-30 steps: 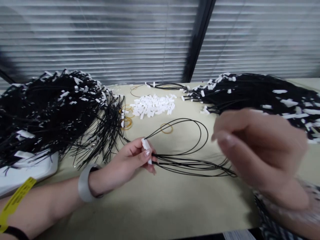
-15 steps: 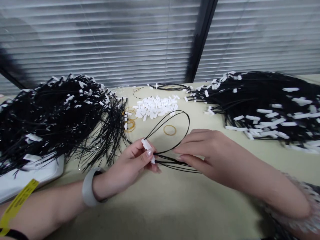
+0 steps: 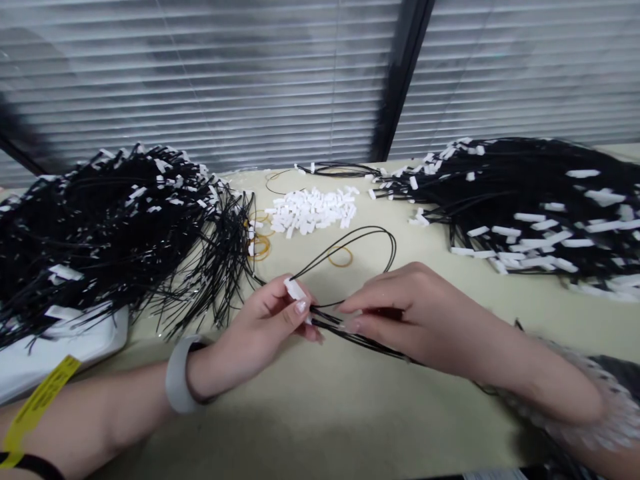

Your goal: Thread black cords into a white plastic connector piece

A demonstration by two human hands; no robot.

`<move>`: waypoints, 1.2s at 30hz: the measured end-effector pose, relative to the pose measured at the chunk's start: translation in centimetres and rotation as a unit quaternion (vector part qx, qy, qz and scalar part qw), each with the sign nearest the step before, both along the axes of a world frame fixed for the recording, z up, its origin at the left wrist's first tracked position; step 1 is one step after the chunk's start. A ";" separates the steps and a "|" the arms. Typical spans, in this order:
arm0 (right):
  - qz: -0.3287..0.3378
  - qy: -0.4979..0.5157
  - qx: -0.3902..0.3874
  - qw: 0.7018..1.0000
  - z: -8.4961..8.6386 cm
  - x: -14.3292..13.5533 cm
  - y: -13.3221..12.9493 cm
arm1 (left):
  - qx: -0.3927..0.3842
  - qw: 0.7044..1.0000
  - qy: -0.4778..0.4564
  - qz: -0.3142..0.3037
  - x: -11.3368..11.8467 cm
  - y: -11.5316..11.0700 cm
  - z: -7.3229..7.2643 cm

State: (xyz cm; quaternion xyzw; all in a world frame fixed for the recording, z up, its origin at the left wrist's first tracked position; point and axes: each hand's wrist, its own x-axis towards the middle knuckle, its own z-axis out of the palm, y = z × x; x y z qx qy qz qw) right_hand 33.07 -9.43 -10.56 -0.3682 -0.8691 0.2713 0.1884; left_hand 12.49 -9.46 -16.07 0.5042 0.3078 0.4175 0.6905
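Note:
My left hand (image 3: 270, 323) pinches a small white plastic clip (image 3: 295, 290) between thumb and fingers, where several thin black cords (image 3: 373, 243) meet. The cords loop away over the pale table toward the back right. My right hand (image 3: 400, 317) sits just right of the clip, its fingertips closed on the same black cords near the left thumb. Part of the cord bundle runs under my right palm and is hidden.
A big heap of black cords with white tags (image 3: 105, 227) lies at the left, partly on a white tray (image 3: 65, 350). Another heap (image 3: 530, 200) fills the right. Loose white clips (image 3: 313, 210) and yellow rubber bands (image 3: 340, 257) lie at the centre back. Window blinds stand behind.
My right hand came down from mid-air at the right and closed on the cords beside the clip. The cord loop has shifted a little. My left hand has stayed put.

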 end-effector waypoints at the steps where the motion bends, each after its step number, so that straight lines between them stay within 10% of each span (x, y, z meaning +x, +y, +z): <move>1: -0.004 0.000 -0.015 1.000 0.0 -0.1 -0.1 | 0.008 1.000 0.002 0.000 0.0 0.0 -0.1; 36: -0.019 -0.025 -0.016 0.999 -0.2 -1.0 -0.6 | 0.083 0.996 0.042 -0.015 -0.1 0.0 -0.3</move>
